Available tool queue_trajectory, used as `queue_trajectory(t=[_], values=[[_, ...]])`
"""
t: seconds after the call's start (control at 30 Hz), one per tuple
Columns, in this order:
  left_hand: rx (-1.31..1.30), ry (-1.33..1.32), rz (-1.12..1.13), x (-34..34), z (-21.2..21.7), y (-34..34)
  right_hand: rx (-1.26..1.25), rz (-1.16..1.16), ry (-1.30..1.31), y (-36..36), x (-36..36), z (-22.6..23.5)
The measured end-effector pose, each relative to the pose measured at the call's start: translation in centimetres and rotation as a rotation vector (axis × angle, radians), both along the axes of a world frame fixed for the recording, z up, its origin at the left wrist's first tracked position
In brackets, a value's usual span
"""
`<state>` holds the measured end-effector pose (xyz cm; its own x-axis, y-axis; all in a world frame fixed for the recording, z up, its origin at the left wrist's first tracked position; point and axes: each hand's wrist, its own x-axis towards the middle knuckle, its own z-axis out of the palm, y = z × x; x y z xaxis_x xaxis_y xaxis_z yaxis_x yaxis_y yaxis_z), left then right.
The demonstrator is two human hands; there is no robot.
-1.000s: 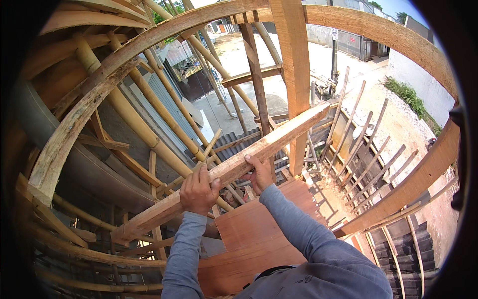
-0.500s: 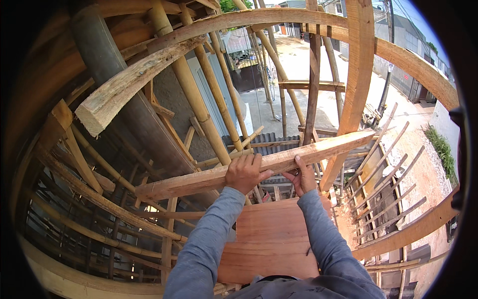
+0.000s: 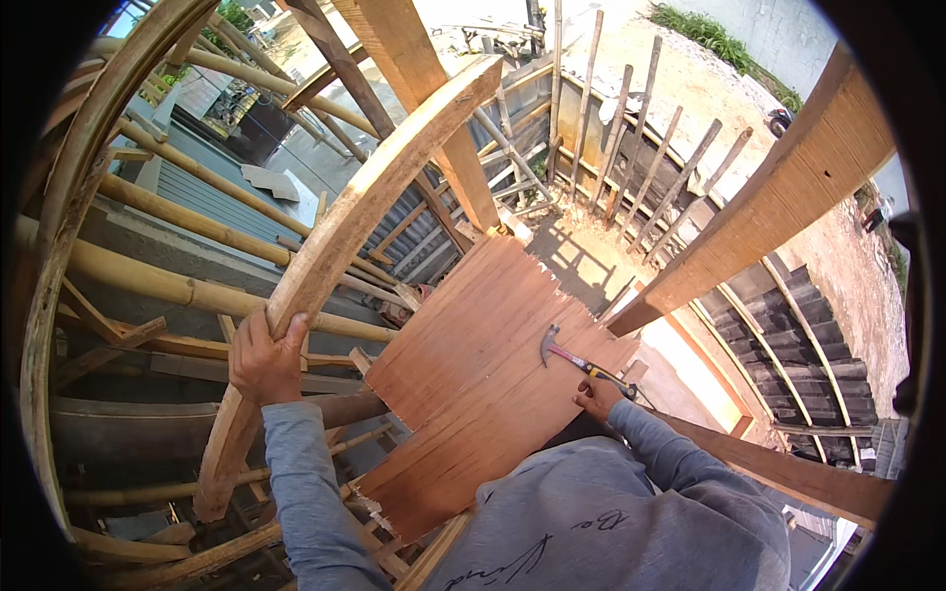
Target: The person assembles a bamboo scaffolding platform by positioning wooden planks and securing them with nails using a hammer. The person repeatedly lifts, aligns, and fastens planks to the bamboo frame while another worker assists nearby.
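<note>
My left hand (image 3: pixel 266 360) is closed around a long squared wooden beam (image 3: pixel 340 222), thumb along its near face. The beam slants from the lower left up to the upper middle, raised above the plywood. On the right, my right hand (image 3: pixel 598 397) has its fingers closed at the dark and yellow grip of a claw hammer (image 3: pixel 565 353). The hammer's metal head points left over a reddish plywood sheet (image 3: pixel 463 369). Part of the grip is hidden by the hand.
An upright timber post (image 3: pixel 434 108) stands beyond the plywood, and a thick timber (image 3: pixel 759 197) slants across the right. Bamboo poles (image 3: pixel 187 286) run along the left. Ground with a stick fence (image 3: pixel 641 148) lies well below. Dark corrugated roofing (image 3: pixel 798 335) is at right.
My right hand has let go of the beam and taken the hammer's grip. My left hand still holds the beam, now steeply slanted at the left. The view has turned right and down.
</note>
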<state>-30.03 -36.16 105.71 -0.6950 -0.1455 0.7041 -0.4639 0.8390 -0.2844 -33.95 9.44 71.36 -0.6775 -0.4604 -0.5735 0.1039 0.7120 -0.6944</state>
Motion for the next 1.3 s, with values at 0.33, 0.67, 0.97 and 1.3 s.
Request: queue_trajectory(t=[0.33,0.67,0.97,1.3], values=[[0.249,-0.110,0.275,-0.4,0.2,-0.2,0.337,-0.958,-0.229,13.0,19.2,-7.7],[0.094,0.046,0.112,-0.9,0.3,2.2,0.817,-1.221,-0.619,21.5,34.6,-5.8],[0.301,-0.101,0.409,-1.2,0.6,0.8,0.190,-1.174,-0.430,22.6,24.7,-0.6],[0.392,0.076,0.242,-1.1,0.3,2.1,0.077,0.088,-0.326,15.0,14.8,12.4]])
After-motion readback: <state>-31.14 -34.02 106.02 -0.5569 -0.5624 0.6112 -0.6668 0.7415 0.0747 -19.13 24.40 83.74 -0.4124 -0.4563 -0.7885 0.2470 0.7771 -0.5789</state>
